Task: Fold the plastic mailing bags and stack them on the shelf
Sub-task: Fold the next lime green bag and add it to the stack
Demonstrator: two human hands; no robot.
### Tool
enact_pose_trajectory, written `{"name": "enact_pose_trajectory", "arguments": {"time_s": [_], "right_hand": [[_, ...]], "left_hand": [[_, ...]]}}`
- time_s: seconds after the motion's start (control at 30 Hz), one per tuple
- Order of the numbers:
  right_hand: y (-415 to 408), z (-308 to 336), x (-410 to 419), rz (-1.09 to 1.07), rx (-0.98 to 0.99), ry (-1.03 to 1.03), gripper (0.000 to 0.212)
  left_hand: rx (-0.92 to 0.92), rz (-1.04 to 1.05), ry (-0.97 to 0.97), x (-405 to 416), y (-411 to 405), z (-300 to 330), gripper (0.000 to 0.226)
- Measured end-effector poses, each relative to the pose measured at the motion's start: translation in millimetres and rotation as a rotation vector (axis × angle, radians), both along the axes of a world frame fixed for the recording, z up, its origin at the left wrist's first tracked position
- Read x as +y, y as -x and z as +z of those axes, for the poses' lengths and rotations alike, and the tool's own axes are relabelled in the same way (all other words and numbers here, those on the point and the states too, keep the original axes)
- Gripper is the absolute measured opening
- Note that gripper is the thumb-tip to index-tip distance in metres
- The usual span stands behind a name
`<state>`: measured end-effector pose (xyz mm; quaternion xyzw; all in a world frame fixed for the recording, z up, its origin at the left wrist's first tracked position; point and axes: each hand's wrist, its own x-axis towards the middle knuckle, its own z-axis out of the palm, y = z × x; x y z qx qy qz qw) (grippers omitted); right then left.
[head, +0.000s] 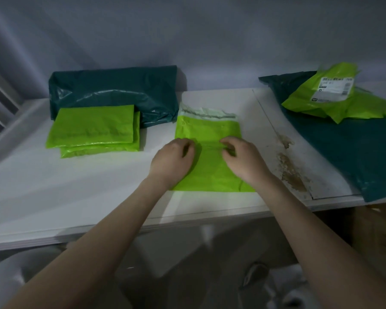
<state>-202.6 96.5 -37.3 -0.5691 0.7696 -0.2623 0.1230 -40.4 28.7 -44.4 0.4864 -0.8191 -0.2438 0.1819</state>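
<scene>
A lime-green mailing bag (207,132) lies flat on the white shelf (76,186), its torn white flap at the far end. My left hand (172,159) rests on the bag's left edge with fingers curled over it. My right hand (243,159) sits on the bag's right half, fingertips pinching a crease across its middle. To the left lies a stack of two folded lime-green bags (94,130), partly on top of a folded dark teal bag (114,90).
At the right, a crumpled lime-green bag with a white label (328,92) lies on a spread dark teal bag (354,152) that hangs over the shelf edge. Brown stains (292,172) mark the shelf beside my right hand. A wall stands behind.
</scene>
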Motion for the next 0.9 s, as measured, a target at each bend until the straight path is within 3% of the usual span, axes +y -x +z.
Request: {"name": "enact_pose_trajectory", "arguments": {"time_s": [0.1,0.2,0.33,0.6,0.77,0.9], "right_hand": [[12,4,-6,-0.105,-0.082,0.056,0.039],[25,9,-13,-0.26,-0.183,0.027,0.046],[34,11,-17,-0.338,-0.387,-0.042,0.049],[36,6,-26,-0.461,-0.537,-0.067,0.058],[41,3,-27,-0.444,-0.548,-0.018,0.025],[41,9,-26,-0.42,-0.573,0.008,0.013]], "left_hand": [[0.157,0.096,-0.058,-18,0,7,0.028],[0.194,0.181,-0.06,-32,1,9,0.036],[0.247,0.313,-0.198,-43,4,5,0.042],[0.403,0.386,-0.354,-52,4,-2,0.019],[0.533,0.415,-0.293,-54,-2,5,0.017],[0.612,0.394,-0.418,-51,-7,15,0.015]]}}
